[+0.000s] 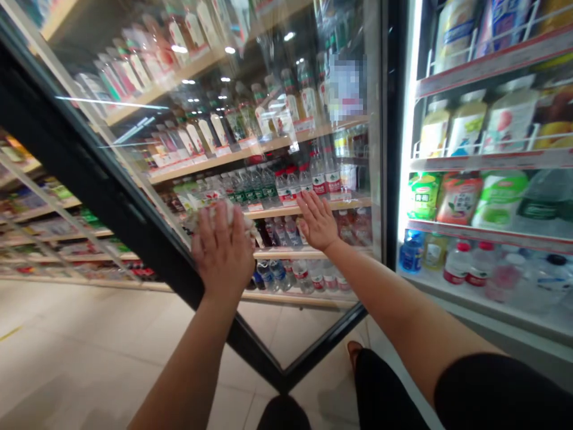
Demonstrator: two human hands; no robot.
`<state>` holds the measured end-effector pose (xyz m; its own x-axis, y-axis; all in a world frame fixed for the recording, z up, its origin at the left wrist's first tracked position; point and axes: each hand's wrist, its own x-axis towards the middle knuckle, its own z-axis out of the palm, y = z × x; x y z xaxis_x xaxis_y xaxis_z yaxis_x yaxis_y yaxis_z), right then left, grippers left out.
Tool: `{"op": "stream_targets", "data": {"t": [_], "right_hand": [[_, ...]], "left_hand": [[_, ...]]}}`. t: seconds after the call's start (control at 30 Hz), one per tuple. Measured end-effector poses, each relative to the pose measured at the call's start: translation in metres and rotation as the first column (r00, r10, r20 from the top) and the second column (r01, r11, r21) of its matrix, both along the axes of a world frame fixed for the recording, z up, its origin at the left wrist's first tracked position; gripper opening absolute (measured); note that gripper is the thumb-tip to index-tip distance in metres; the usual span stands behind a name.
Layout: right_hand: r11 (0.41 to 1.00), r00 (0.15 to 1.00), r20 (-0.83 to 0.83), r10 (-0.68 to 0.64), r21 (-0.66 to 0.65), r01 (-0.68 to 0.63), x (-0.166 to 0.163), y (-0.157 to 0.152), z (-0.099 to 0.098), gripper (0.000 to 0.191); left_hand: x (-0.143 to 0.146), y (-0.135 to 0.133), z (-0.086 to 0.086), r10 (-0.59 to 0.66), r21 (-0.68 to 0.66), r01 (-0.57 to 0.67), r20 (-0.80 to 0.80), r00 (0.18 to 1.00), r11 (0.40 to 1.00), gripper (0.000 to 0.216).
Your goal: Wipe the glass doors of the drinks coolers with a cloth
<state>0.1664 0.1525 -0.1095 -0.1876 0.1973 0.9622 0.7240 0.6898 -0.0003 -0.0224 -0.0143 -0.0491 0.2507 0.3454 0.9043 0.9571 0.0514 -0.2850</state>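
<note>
A glass door (286, 239) with a dark frame stands swung out in front of me. My left hand (224, 248) lies on a pale, crumpled cloth (249, 224), pressing it to the glass near the frame on the left. The cloth is mostly hidden under the palm and bends out around the fingers. Further right, my right hand (319, 222) rests flat on the pane with its fingers stretched out and nothing in them. A pixelated patch (347, 86) covers something at the upper right of the door.
A lit drinks cooler (490, 160) stands open at the right, its racks full of bottles. Through the glass, long shelves (215, 161) of bottles show. Pale floor tiles (89, 352) lie below, with my dark-clothed legs and a brown shoe (354, 349) near the door's bottom corner.
</note>
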Motion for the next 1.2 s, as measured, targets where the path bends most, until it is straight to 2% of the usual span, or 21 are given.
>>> {"op": "stream_targets", "data": {"t": [0.03,0.1,0.17,0.23,0.27,0.3,0.43,0.5,0.53,0.57,0.63,0.67,0.73,0.77,0.8,0.93,1.0,1.03,1.07,1.13,1.2], "right_hand": [[1.0,1.0,-0.004,0.002,0.005,-0.002,0.0,0.0,0.0,0.057],[1.0,1.0,-0.01,0.002,0.019,-0.002,0.0,0.0,0.0,0.057],[1.0,1.0,-0.005,-0.001,0.021,0.001,0.0,0.0,0.0,0.057],[1.0,1.0,0.007,0.0,0.004,0.0,0.001,0.0,0.0,0.057],[1.0,1.0,0.01,0.001,-0.004,-0.001,0.001,0.0,0.0,0.057],[1.0,1.0,0.009,0.002,-0.004,-0.001,0.001,0.0,0.0,0.058],[1.0,1.0,-0.011,0.0,0.023,0.001,0.001,0.0,-0.001,0.057],[1.0,1.0,-0.013,0.004,0.013,-0.003,0.0,0.0,-0.001,0.058],[1.0,1.0,-0.011,0.007,0.005,-0.007,0.001,0.0,-0.002,0.058],[1.0,1.0,-0.008,0.009,-0.001,-0.009,0.001,0.0,-0.002,0.058],[1.0,1.0,-0.005,0.008,0.001,-0.008,0.001,-0.001,-0.002,0.058],[1.0,1.0,-0.006,0.006,0.007,-0.005,0.001,-0.001,-0.002,0.058],[1.0,1.0,-0.014,-0.002,0.027,0.002,0.001,-0.001,-0.002,0.058],[0.999,1.0,-0.016,-0.004,0.034,0.004,0.001,-0.001,-0.002,0.058],[0.999,1.0,-0.016,-0.004,0.037,0.005,0.001,-0.001,-0.002,0.058],[1.0,1.0,-0.001,-0.001,-0.004,0.001,0.002,-0.001,-0.001,0.058],[1.0,1.0,0.002,-0.002,-0.014,0.002,0.001,-0.001,-0.001,0.058],[1.0,1.0,0.002,-0.003,-0.014,0.003,0.001,-0.001,-0.001,0.058],[1.0,1.0,0.002,-0.004,-0.01,0.004,0.001,-0.001,-0.001,0.058],[1.0,1.0,0.001,-0.005,-0.004,0.005,0.001,-0.001,-0.001,0.058],[1.0,1.0,-0.003,-0.012,0.015,0.012,0.001,-0.001,-0.001,0.057]], "left_hand": [[0.001,0.0,-0.007,0.015,0.012,-0.015,0.0,1.0,1.0,0.074],[0.004,-0.001,-0.04,0.024,-0.008,-0.024,-0.08,0.997,1.0,0.071],[0.005,-0.003,-0.081,-0.047,-0.136,0.016,-0.231,0.972,0.991,0.066],[0.003,-0.005,-0.106,-0.152,-0.259,0.064,-0.34,0.928,0.964,0.061],[0.001,-0.006,-0.107,-0.174,-0.287,0.071,-0.354,0.919,0.955,0.06],[0.0,-0.006,-0.101,-0.171,-0.282,0.072,-0.345,0.923,0.957,0.06],[-0.004,-0.001,-0.036,-0.035,-0.064,0.023,-0.186,0.982,0.998,0.068],[-0.001,0.001,-0.02,0.018,0.009,-0.017,-0.103,0.995,1.0,0.071],[0.001,0.002,-0.023,0.032,0.019,-0.031,-0.081,0.996,0.999,0.072],[0.004,0.002,-0.033,0.033,0.005,-0.032,-0.084,0.996,0.999,0.072],[0.008,0.001,-0.065,-0.025,-0.07,0.014,-0.164,0.986,0.997,0.068],[0.009,0.001,-0.083,-0.089,-0.151,0.054,-0.238,0.967,0.987,0.065],[0.008,-0.001,-0.104,-0.193,-0.268,0.1,-0.345,0.919,0.958,0.062],[0.007,-0.002,-0.105,-0.204,-0.294,0.096,-0.366,0.908,0.951,0.061],[0.005,-0.002,-0.098,-0.185,-0.281,0.082,-0.366,0.912,0.956,0.061],[0.0,0.0,-0.031,-0.028,-0.053,0.017,-0.219,0.975,0.998,0.068],[0.001,0.002,-0.013,0.007,0.024,-0.003,-0.138,0.99,1.0,0.072],[0.003,0.003,-0.014,0.016,0.035,-0.012,-0.118,0.993,0.999,0.073],[0.005,0.004,-0.023,0.012,0.023,-0.009,-0.123,0.992,1.0,0.073],[0.008,0.003,-0.053,-0.045,-0.072,0.031,-0.203,0.978,0.997,0.069],[0.009,0.002,-0.083,-0.162,-0.233,0.089,-0.316,0.935,0.968,0.064]]}}
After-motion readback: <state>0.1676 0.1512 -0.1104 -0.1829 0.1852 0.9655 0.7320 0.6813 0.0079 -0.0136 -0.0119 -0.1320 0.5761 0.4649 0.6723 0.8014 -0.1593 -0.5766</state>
